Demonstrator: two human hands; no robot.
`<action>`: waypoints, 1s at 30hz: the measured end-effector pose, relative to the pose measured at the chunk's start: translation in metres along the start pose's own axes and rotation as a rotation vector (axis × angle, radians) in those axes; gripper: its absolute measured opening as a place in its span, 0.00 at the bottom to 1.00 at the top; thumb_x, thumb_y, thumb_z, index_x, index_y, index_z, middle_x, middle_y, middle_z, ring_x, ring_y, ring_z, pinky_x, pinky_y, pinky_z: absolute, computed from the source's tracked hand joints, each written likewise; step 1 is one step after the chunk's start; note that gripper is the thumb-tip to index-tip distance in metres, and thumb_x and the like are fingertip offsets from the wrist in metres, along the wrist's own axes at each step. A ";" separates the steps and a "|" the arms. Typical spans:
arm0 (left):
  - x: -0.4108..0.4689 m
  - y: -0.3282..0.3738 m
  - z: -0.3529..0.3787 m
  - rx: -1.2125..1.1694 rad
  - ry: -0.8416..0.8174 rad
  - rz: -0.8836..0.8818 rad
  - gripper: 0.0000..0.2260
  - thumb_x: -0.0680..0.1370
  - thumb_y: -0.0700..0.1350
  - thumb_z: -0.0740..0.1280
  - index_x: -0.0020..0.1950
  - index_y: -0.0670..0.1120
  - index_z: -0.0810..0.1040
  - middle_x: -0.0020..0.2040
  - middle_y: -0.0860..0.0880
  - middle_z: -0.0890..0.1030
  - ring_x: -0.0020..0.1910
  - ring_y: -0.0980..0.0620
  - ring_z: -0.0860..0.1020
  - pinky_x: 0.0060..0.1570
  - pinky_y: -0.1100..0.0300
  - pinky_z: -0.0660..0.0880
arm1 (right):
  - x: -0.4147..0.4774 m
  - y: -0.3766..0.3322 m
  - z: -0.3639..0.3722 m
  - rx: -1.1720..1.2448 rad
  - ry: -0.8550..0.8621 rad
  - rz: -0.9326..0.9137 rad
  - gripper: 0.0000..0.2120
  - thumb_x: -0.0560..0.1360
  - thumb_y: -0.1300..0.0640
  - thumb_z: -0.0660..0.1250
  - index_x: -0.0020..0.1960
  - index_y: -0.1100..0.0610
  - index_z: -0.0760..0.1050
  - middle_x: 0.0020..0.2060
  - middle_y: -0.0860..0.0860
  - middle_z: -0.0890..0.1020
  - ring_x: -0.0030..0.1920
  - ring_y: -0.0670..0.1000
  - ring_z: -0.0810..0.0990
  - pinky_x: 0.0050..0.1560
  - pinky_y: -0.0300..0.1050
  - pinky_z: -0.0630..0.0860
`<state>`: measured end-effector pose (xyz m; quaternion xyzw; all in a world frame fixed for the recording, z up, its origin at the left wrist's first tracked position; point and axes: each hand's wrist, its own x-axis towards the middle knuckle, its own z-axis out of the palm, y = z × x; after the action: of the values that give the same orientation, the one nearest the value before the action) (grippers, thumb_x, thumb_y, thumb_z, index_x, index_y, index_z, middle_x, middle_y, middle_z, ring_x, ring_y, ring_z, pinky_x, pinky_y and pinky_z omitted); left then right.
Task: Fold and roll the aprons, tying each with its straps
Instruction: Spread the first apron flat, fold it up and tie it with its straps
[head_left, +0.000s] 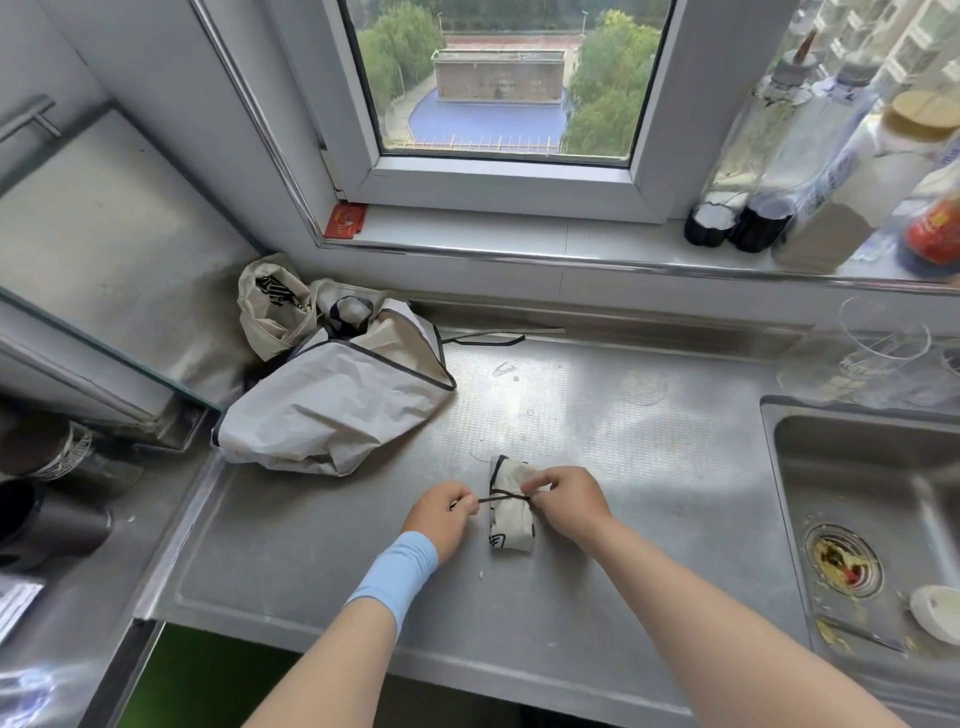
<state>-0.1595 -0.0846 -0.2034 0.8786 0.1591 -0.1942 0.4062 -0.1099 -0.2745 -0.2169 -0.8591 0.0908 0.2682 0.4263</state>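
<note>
The rolled apron (511, 525) lies on the shiny metal counter (649, 441), close to the front edge and right between the person's two hands. It is a small, fat, cream roll with a dark edge. A thin dark strap (501, 499) goes around its middle.

The left hand (441, 512) sits just beside the roll, on its left. Its fingers are curled and pinch one end of the strap, which runs tight from the hand to the roll. A light blue band (397, 577) is on that wrist. The right hand (569, 496) rests on the right side of the roll. Its fingers are bent and pinch the strap where it crosses the cloth.

Further back on the left, a pile of aprons (332, 405) lies in a heap, grey-white with dark trim. A loose strap (488, 339) trails out from the pile along the back of the counter. A sink (872, 467) is on the right, with bits of food in its drain (842, 567). Bottles (753, 208) stand on the sill under the window (498, 78).
</note>
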 end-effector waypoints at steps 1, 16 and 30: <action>-0.001 -0.005 0.000 0.008 0.009 -0.025 0.08 0.79 0.43 0.62 0.41 0.49 0.77 0.42 0.52 0.79 0.44 0.53 0.74 0.43 0.63 0.65 | 0.000 0.002 0.000 0.023 -0.013 0.008 0.11 0.72 0.61 0.69 0.39 0.46 0.84 0.32 0.41 0.77 0.35 0.43 0.75 0.35 0.34 0.68; 0.028 0.047 0.015 0.086 -0.155 0.137 0.07 0.80 0.46 0.60 0.43 0.52 0.74 0.40 0.52 0.78 0.43 0.49 0.75 0.44 0.57 0.70 | -0.012 -0.006 -0.015 0.203 -0.073 -0.107 0.04 0.73 0.56 0.72 0.47 0.50 0.85 0.19 0.39 0.71 0.23 0.40 0.70 0.28 0.29 0.64; 0.019 0.026 0.018 -0.094 -0.122 0.168 0.09 0.78 0.47 0.67 0.52 0.59 0.84 0.50 0.61 0.83 0.51 0.65 0.79 0.55 0.69 0.71 | -0.006 -0.021 -0.018 0.315 -0.153 -0.042 0.04 0.73 0.61 0.74 0.42 0.62 0.82 0.33 0.49 0.83 0.31 0.38 0.79 0.30 0.30 0.71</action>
<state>-0.1351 -0.1118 -0.2061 0.8554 0.0686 -0.2050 0.4707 -0.1003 -0.2766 -0.1903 -0.7604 0.0813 0.3063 0.5668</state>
